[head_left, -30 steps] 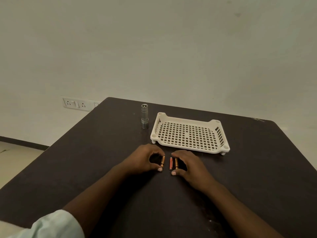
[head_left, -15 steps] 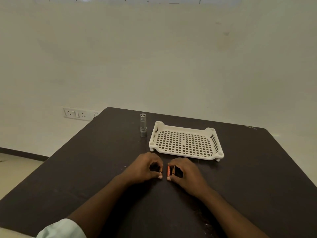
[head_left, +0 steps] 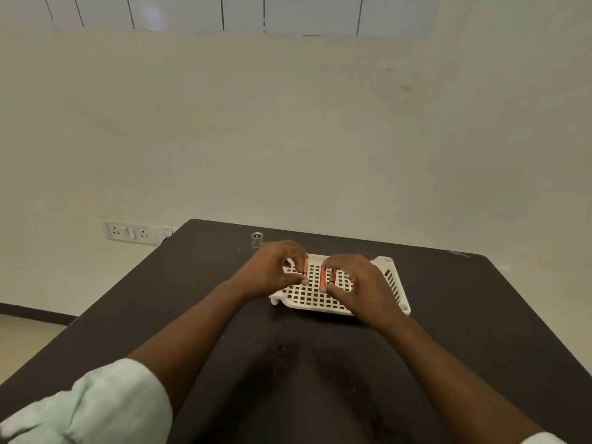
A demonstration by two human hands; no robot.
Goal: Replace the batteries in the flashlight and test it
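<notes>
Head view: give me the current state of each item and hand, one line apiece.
Left hand: pinches one battery over the tray.
Right hand: pinches two batteries side by side over the tray.
Tray: white, perforated, standing on the table; nothing seen lying in it.
Flashlight: upright on the table behind the left hand, untouched; whether it is on cannot be told.

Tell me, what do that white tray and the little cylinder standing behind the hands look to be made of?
The tray looks like moulded plastic, off-white and matt: its floor is an even grid of square holes, its corners are rounded and it stands on small feet. The cylinder, probably the flashlight, looks like metal, silvery with a dull shine and ringed grooves; painted plastic cannot be ruled out from here.
</notes>
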